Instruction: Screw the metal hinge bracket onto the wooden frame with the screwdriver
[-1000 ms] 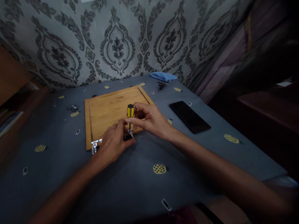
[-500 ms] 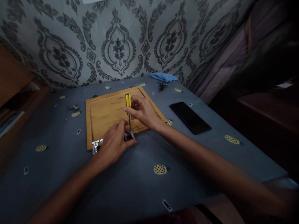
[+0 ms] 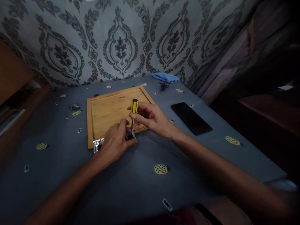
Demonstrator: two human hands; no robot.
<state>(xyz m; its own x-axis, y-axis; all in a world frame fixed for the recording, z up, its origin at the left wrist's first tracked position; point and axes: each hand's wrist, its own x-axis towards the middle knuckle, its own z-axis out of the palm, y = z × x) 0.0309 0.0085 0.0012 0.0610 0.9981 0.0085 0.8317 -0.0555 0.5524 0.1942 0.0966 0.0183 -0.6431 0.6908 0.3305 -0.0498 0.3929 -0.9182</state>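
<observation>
A framed wooden panel (image 3: 110,107) lies flat on the cloth-covered table. My right hand (image 3: 153,118) pinches the yellow-and-black handle of a screwdriver (image 3: 134,107). Its shaft points down, with the tip at a metal hinge (image 3: 132,133) on the panel's near edge. My left hand (image 3: 117,139) rests on that edge, thumb and fingers closed around the hinge and partly covering it. A second metal hinge (image 3: 96,145) sits at the near left corner, just left of my left hand. The screw under the tip is too small to make out.
A black phone (image 3: 191,118) lies right of the panel. Toward the back are a blue cloth (image 3: 165,77) and a small dark object (image 3: 164,86). Small metal pieces (image 3: 74,107) lie left of the panel. A wooden shelf (image 3: 28,90) borders the left side; patterned wallpaper (image 3: 120,47) stands behind.
My right hand has shifted slightly right and down, and its grip has turned. The screwdriver's handle now leans right and toward me. My left hand has stayed in place at the hinge.
</observation>
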